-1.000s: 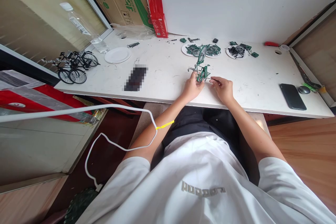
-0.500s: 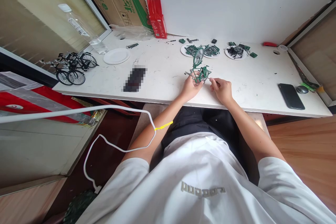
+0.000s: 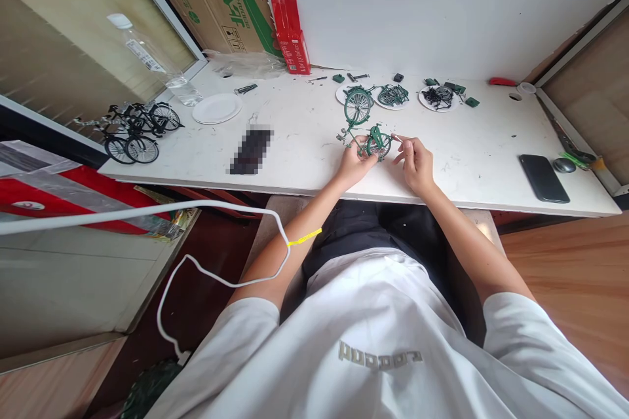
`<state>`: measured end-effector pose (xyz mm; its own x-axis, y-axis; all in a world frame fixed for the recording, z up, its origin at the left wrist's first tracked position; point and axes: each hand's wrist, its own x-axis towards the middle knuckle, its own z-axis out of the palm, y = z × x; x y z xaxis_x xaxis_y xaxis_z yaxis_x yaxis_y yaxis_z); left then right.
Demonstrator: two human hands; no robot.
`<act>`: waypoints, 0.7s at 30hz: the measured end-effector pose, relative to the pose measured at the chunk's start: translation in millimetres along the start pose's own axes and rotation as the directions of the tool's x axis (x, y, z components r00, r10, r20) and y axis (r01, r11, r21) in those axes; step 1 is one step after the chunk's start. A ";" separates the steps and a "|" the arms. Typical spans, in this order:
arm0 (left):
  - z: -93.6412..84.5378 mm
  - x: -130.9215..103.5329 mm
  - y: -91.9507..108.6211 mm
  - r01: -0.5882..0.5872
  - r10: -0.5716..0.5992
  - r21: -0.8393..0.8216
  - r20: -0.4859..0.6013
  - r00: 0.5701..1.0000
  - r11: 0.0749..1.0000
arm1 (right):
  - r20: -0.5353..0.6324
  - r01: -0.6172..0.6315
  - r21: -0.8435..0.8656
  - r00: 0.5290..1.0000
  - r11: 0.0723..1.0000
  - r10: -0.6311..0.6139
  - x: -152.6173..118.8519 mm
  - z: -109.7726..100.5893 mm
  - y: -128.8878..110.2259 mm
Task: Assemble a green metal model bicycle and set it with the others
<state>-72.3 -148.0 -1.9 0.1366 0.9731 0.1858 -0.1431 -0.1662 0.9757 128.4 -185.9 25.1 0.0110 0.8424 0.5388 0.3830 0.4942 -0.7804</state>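
Note:
My left hand (image 3: 354,167) grips a small green model bicycle (image 3: 376,137) by its frame near the rear wheel, the thumb and fingers closed around it. The front wheel points away from me, toward the plates of parts. Just right of the rear wheel is my right hand (image 3: 417,163), its index finger reaching to the wheel's edge and the other fingers curled. Whatever small piece may be between its fingertips is too tiny to make out. Behind the bicycle, green bicycle parts (image 3: 393,95) lie on white plates, and black parts (image 3: 439,97) lie on another plate.
Several black model bicycles (image 3: 142,131) stand at the left end of the table (image 3: 304,137). A stack of white plates (image 3: 217,109), a water bottle (image 3: 152,59) and a red box (image 3: 293,39) are farther back. A phone (image 3: 544,179) lies at right. A white cable (image 3: 147,206) crosses my left arm.
The bicycle has been turned in my left hand, so its wheels show more from the side and the front lies further left. My right index finger has straightened beside the rear wheel.

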 end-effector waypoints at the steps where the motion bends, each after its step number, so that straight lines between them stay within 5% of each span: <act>1: -0.2 -0.7 0.7 -0.002 0.002 0.001 -0.003 1.000 1.000 | 0.010 -0.002 0.027 1.000 1.000 0.002 0.0 -0.4 1.5; 7: -1.8 -3.9 9.7 0.044 -0.045 -0.041 -0.023 0.999 0.998 | 0.054 -0.019 0.130 0.998 0.991 0.012 -0.8 0.2 6.3; 14: -5.9 -4.1 29.1 0.128 -0.144 -0.259 -0.042 0.989 0.957 | -0.118 0.041 -0.033 0.992 0.999 -0.045 0.7 -0.3 4.9; 21: -1.7 -4.2 21.1 0.078 -0.083 -0.133 -0.030 0.996 0.988 | 0.162 0.188 -0.327 0.977 0.926 -0.141 -5.3 -2.2 -3.7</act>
<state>-77.6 -155.3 17.7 0.1186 0.9878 0.1008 -0.2609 -0.0669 0.9630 128.9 -192.7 25.9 -0.1929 0.7880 0.5846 0.6589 0.5455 -0.5179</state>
